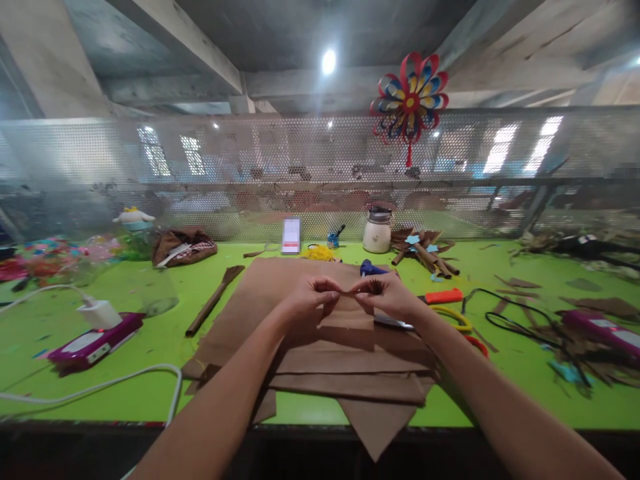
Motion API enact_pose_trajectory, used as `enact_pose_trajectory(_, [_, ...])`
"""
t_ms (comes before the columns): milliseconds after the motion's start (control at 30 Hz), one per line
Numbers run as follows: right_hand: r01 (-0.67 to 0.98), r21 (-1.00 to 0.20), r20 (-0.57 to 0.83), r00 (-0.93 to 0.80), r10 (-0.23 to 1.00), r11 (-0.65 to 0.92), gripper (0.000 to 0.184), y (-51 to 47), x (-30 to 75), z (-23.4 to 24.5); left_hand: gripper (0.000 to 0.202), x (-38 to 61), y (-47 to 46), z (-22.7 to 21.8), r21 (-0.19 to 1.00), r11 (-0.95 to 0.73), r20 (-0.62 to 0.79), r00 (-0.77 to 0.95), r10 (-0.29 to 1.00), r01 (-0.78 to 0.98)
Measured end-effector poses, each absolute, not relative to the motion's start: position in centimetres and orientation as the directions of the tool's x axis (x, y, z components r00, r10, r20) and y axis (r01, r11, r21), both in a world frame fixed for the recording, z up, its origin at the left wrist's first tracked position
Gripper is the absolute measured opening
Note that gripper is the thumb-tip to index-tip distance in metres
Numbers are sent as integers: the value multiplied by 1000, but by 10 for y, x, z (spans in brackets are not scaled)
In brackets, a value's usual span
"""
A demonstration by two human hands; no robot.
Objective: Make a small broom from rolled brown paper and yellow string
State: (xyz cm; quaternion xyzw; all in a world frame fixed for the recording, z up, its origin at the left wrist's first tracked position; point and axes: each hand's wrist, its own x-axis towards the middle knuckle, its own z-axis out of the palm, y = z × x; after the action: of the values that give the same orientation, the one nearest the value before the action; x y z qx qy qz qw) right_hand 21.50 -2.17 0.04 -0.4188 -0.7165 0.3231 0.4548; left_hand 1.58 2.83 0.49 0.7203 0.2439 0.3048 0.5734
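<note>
Above a stack of brown paper sheets [265, 293], both hands meet at their fingertips. My left hand [311, 293] is closed in a pinch on one end of a small piece of brown paper [346, 293]. The other end sits between the thumb and fingers of my right hand [389, 293], also pinched. Parts of this piece blend with the sheets below, so its full outline is hard to make out. Just beyond my right hand lies a dark blue tool [373, 268], partly hidden. Scissors with a yellow handle [457, 319] and an orange-handled tool [444, 296] rest beside my right forearm.
Left of the sheets lie a rolled brown paper stick [215, 301] and a purple power strip [95, 343] with a white cable. A phone [291, 236], yellow strands [320, 253], a white jar [377, 233] and paper rolls [427, 257] stand behind. A black cord [520, 323] curls at right.
</note>
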Motion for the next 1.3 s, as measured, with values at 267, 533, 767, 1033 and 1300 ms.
enact_pose_trajectory(267, [382,-793,391,-276,878,474,25,-23,212,-3,34,15,13,18,976,-183,56,682,729,116])
enact_pose_trajectory(533, [459,-681,490,-293,821,571,21,-23,209,-5,40,12,7,24,965,-140,-72,736,673,222])
enact_pose_trajectory(767, [494,-607,529,-332,781,622,20,-24,209,-4,42,14,11,16,931,-241,-46,746,664,273])
enact_pose_trajectory(1033, [452,-755,346,-341,874,475,27,-22,218,-5,42,15,18,14,866,-405,1,810,587,293])
enact_pose_trajectory(1300, [413,-860,197,-272,942,300,28,-24,222,7,39,16,18,14,821,-479,65,782,620,312])
